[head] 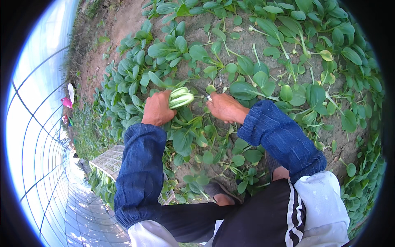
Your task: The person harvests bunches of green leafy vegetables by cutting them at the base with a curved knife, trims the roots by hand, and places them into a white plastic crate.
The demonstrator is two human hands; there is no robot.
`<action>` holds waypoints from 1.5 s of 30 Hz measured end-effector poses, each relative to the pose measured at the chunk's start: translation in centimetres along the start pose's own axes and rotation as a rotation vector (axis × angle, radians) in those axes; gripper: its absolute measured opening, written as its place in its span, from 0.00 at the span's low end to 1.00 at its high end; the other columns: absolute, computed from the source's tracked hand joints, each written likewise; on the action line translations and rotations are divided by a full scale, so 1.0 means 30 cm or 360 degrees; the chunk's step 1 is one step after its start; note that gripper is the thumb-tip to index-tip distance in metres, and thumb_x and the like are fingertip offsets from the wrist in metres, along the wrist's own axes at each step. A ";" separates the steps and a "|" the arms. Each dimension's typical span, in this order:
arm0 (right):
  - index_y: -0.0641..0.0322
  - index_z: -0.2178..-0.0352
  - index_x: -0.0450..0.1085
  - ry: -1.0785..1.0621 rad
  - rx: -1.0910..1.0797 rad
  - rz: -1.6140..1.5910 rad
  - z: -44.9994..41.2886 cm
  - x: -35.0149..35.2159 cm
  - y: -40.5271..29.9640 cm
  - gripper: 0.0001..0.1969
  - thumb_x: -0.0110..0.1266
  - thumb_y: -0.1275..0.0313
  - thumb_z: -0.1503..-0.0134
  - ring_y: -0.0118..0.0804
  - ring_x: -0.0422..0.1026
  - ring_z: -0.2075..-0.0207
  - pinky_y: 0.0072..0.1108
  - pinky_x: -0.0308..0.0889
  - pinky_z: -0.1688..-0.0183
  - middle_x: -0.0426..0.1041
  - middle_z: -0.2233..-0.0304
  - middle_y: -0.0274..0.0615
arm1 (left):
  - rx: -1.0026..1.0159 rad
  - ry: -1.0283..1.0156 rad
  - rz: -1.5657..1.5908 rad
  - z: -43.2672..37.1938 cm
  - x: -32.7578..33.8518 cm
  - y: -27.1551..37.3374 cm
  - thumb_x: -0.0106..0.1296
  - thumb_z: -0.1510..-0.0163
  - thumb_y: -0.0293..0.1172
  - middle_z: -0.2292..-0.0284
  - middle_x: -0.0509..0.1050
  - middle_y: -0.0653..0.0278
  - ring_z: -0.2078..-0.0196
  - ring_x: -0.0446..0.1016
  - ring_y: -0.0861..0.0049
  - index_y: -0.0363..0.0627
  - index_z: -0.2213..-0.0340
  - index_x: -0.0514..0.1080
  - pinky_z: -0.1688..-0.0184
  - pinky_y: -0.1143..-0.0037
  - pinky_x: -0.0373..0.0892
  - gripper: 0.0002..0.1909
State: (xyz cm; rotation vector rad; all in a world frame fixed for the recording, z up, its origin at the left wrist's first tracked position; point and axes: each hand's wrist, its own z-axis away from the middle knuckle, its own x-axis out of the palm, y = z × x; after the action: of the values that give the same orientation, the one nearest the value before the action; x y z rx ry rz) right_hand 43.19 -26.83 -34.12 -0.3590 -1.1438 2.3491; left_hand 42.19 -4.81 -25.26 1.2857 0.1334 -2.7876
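My left hand (159, 108) is closed around a bunch of bok choy (180, 98), whose pale green stalks point to the right. In my right hand (226, 108) is a knife (202, 92); its metal blade angles up and left over the soil, just right of the stalks. The blade tip is hard to make out among the leaves. Standing bok choy plants (123, 77) grow densely beyond and left of my left hand. Loose bok choy leaves (247, 89) lie on the soil above and right of my right hand.
A pale plastic crate (108, 159) with greens stands beyond my left sleeve. More bok choy (336, 27) fills the upper right. My shoe (220, 190) is on the soil (185, 168) below my hands. At far left curves the plastic wall (40, 77) of a greenhouse tunnel.
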 end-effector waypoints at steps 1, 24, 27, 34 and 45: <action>0.75 0.62 0.65 0.0017 -0.0013 -0.0030 0.016 0.003 0.004 0.19 0.40 0.64 0.38 0.36 0.69 0.88 0.28 0.66 0.85 0.71 0.83 0.46 | 0.0075 0.0123 -0.0023 0.017 0.012 -0.006 0.60 0.64 0.30 0.61 0.74 0.50 0.56 0.71 0.53 0.42 0.58 0.70 0.54 0.60 0.66 0.27; 0.61 0.66 0.67 0.0762 -0.0790 -0.1225 0.017 -0.176 -0.039 0.07 0.55 0.72 0.46 0.18 0.62 0.85 0.14 0.58 0.85 0.66 0.81 0.28 | 0.0642 0.0909 0.0466 0.385 -0.024 0.073 0.63 0.61 0.28 0.49 0.70 0.56 0.47 0.69 0.64 0.41 0.51 0.67 0.43 0.66 0.60 0.31; 0.60 0.69 0.68 0.0622 -0.0883 -0.0852 0.098 -0.201 -0.069 0.06 0.56 0.71 0.48 0.16 0.60 0.84 0.14 0.58 0.84 0.64 0.80 0.26 | 0.0373 0.0738 0.1573 0.453 -0.128 0.125 0.56 0.57 0.17 0.51 0.71 0.59 0.51 0.71 0.73 0.37 0.50 0.66 0.45 0.75 0.64 0.30; 0.59 0.63 0.66 -0.0007 -0.0995 -0.1386 0.190 -0.127 -0.144 0.09 0.53 0.68 0.43 0.17 0.61 0.86 0.11 0.52 0.85 0.66 0.76 0.27 | 0.0418 0.0374 0.2231 0.409 -0.096 0.237 0.57 0.56 0.15 0.47 0.66 0.59 0.45 0.66 0.73 0.38 0.44 0.60 0.42 0.71 0.62 0.36; 0.62 0.59 0.65 -0.0078 -0.1159 -0.1498 0.153 -0.057 -0.132 0.10 0.50 0.68 0.40 0.23 0.71 0.76 0.15 0.65 0.74 0.69 0.71 0.34 | -0.0178 0.0137 0.2237 0.468 -0.126 0.227 0.61 0.57 0.18 0.55 0.74 0.60 0.52 0.72 0.72 0.36 0.50 0.66 0.47 0.72 0.66 0.30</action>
State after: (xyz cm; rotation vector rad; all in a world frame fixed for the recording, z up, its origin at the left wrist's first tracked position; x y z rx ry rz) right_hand 43.89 -28.69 -28.14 0.0267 -1.6865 1.1025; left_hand 34.70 -13.00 -13.66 0.8704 -0.4325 -1.4850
